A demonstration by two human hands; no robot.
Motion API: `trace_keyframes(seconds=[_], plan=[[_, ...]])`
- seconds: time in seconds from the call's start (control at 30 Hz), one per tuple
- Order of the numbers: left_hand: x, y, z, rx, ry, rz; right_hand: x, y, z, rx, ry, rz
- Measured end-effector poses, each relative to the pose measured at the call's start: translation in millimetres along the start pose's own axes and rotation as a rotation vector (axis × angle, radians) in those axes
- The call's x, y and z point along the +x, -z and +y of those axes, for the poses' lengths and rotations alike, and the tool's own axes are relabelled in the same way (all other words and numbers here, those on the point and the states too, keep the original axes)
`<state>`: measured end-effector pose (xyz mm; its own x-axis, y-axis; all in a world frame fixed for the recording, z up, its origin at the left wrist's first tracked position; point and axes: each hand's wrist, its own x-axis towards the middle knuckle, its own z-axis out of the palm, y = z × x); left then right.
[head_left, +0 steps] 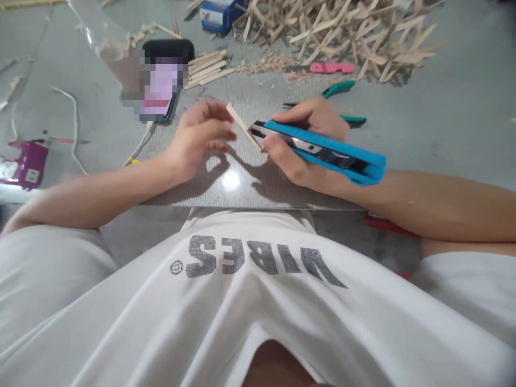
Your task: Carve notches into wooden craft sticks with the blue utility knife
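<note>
My right hand [306, 140] is wrapped around a blue snap-off utility knife [326, 150], its blade pointing left. The blade tip lies against a thin, flat wooden stick [242, 122], tilted between my hands. The stick's lower end is by my right thumb and seems pinned there. My left hand [203, 131] is at the stick's upper end with fingers curved and apart; the upper fingertips are right beside the stick, and whether they touch it is hard to see. Both hands are just above the grey table [193, 191], near its front edge.
Beyond my hands lie green-handled pliers [338, 88], a pink-handled knife [332, 68], wood shavings [266, 63] and a row of sticks [207, 70]. A heap of joined sticks [322, 27] and a blue box [220, 16] are behind. Leftward are a phone [161, 88] with cable and a purple device [26, 164].
</note>
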<state>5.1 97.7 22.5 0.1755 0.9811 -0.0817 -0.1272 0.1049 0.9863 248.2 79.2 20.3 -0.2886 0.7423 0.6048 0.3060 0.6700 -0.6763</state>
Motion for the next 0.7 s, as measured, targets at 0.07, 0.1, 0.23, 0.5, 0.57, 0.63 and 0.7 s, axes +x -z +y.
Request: trace_keyframes(seconds=[0.07, 0.1, 0.23, 0.5, 0.57, 0.63, 0.7], plan=[[-11.6, -8.9, -0.5, -0.042, 0.105, -0.182, -0.6, -5.9, 6.6, 0.015, 0.094, 0.047], [-16.3, -12.8, -1.1, -0.049, 0.092, -0.246, -1.5, -9.5, 11.2, 0.042, 0.129, 0.052], [-25.2, -20.7, -4.1, -0.002, 0.015, -0.245, -7.3, -21.6, 28.6, 0.103, 0.187, 0.052], [-23.4, -17.2, -1.5, 0.05, 0.018, -0.26, -7.7, -19.0, 25.3, 0.227, 0.01, -0.081], [-22.3, -15.2, -2.0, 0.052, 0.013, -0.28, -6.0, -15.1, 18.5, 0.227, -0.008, -0.08], [-21.2, -13.4, -2.7, 0.062, 0.009, -0.3, -4.2, -10.9, 12.3, 0.205, -0.009, -0.065], [-20.5, -12.2, -3.0, 0.072, 0.009, -0.312, -2.3, -7.6, 8.9, 0.186, 0.001, -0.056]])
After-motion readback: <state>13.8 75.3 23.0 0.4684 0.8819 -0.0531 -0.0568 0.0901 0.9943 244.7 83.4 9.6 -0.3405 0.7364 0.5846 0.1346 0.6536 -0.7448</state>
